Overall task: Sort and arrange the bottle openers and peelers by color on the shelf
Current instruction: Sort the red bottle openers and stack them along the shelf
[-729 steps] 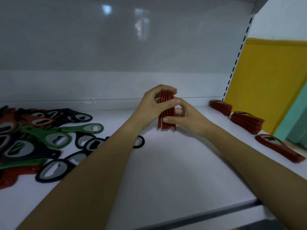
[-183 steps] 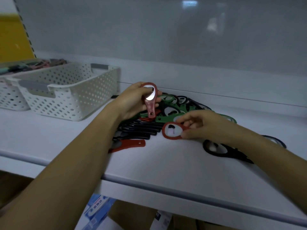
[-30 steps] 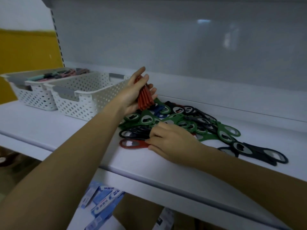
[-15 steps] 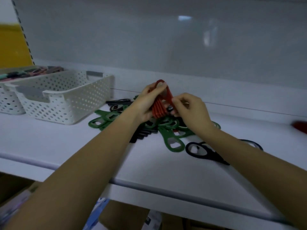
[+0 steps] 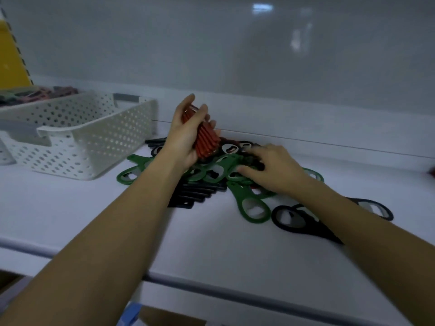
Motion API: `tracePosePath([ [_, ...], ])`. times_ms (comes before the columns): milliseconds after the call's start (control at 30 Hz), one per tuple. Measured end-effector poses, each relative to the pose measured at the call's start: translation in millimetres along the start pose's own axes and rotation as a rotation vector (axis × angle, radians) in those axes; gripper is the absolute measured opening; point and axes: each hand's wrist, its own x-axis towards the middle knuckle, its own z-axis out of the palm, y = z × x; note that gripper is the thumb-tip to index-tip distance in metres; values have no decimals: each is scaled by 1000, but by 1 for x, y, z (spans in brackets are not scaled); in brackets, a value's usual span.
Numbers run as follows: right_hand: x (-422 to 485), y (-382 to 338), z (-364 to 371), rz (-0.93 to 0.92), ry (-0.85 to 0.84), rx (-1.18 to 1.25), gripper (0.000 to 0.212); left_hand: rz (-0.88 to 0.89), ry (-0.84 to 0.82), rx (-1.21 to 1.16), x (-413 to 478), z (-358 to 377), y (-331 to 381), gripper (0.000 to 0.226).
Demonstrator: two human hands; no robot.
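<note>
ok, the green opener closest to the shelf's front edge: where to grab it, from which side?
Grip the ring end of the green opener, from above and the front left. It lies flat, ring out on bare shelf; its handle runs back under the pile, and a black opener crowds its right. The left hand holds the red openers, so probably use the right hand.

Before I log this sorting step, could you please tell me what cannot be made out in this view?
All in the head view.
Red stack: count hidden, left hand covers it.
Right hand: grasp blurred among green openers.
Far basket contents: small, blurred.
Red object: cut by right edge.
</note>
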Motion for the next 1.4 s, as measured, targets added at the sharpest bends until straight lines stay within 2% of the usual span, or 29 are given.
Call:
tracePosePath([
  [33, -4, 7, -1, 32, -81, -106, 47, -4, -11, 8, -1, 1, 0, 25],
  [67, -6, 9, -3, 23, -107, -110, 44, -16, -27, 24, -3, 3, -1, 24],
  [133, -10, -3, -6, -83, -94, 25, 40, -61, -60, 56, -5, 5, -4, 24],
  [200, -13, -21, -6, -171, -156, 112, 41, -123, -76, 92, -7, 4, -5, 26],
  [300, -15, -26, -9, -237, -224, 132, 34, -178, -68, 268, -9, -2, -8, 28],
  [433, -11, 1, -24, -34, -215, 217, 17, -200, -60, 396, -10, -7, -10, 20],
  [567, -9, 38, -30, 238, -200, 94, 14, -251, -84, 446, -10, -5, -8, 8],
  [633, -8, 47, -28, 258, -93, 72, 15, -250, -108, 445, -10, -5, -8, 10],
  [700, -7, 44, -27, 88, 64, 125, 22, -228, -122, 433, -11, -6, -8, 18],
  [733, -7, 39, -27, -30, 67, 180, 27, -208, -119, 418, -12, -6, -8, 21],
  [800, -5, 30, -22, -177, -109, 225, 33, -144, -95, 363, -11, -6, -5, 22],
  [867, -3, 30, -11, -175, -275, 79, 33, -56, -31, 289, -7, -8, 1, 18],
  [900, -3, 32, -8, -135, -302, 18, 33, -19, 9, 241, -4, -11, 5, 15],
  [967, -2, 35, -9, -45, -267, -35, 40, 12, 89, 100, 1, -17, 13, 10],
  [1033, -4, 35, -11, 0, -209, -141, 36, -9, 152, -49, 4, -23, 19, 15],
  [1133, -8, 31, -14, -78, -235, -186, 39, -69, 184, -207, 4, -29, 25, 29],
  [1267, -11, 21, -20, -139, -382, -121, 46, -82, 190, -218, 6, -32, 24, 48],
  [1400, -9, 23, -18, -132, -349, -102, 52, -101, 180, -172, 6, -32, 22, 48],
])
